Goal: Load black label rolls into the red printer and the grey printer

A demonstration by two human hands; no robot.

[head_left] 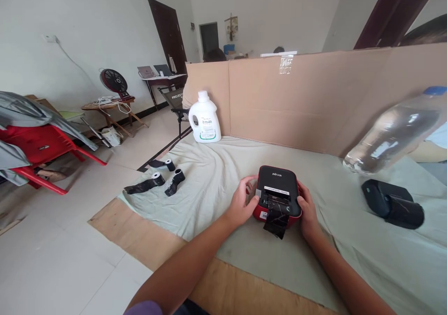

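Observation:
A small black and red printer sits on the pale cloth in front of me. A strip of black film hangs out of its front slot. My left hand grips the printer's left side, fingers curled round it. My right hand holds its right side, fingers wrapped on the casing. Three black rolls with loose tails lie on the cloth to the left, apart from my hands.
A white detergent jug stands by the cardboard wall at the back. A clear plastic bottle leans at the right, above a second black device. Red chairs, a fan and small tables stand on the tiled floor at left.

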